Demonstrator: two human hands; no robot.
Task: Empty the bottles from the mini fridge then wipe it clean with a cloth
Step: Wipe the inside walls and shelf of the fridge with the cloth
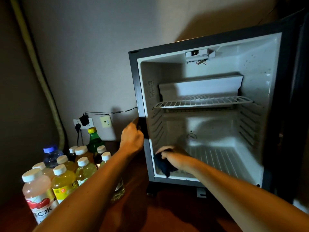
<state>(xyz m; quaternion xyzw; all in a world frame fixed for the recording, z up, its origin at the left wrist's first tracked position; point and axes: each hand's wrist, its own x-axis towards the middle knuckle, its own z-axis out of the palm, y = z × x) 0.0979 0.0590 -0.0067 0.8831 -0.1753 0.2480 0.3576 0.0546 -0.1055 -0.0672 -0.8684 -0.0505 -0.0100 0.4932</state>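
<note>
I'm bracing the mini fridge (142,91) frame with my left hand (133,137), my right hand (172,158) clutching the dark cloth (163,164); I'd press evenly along the floor ribs.

The open black fridge door (299,104) ran off the right edge, so its inner face could not be seen. The left forearm (93,186) crossed in front of the cluster of white-capped plastic drink bottles (66,174), hiding the lower parts of several and most of a clear bottle (119,190) behind it. The fingers of the left hand (132,139) wrapped round the dark front frame of the white-lined mini fridge (142,104) and were out of sight behind it. The right hand (173,158) covered much of the crumpled dark blue cloth (163,165). The embossed marking (150,88) on the fridge's left inner wall was too faint to read. Both arms were cut off by the bottom edge.
</note>
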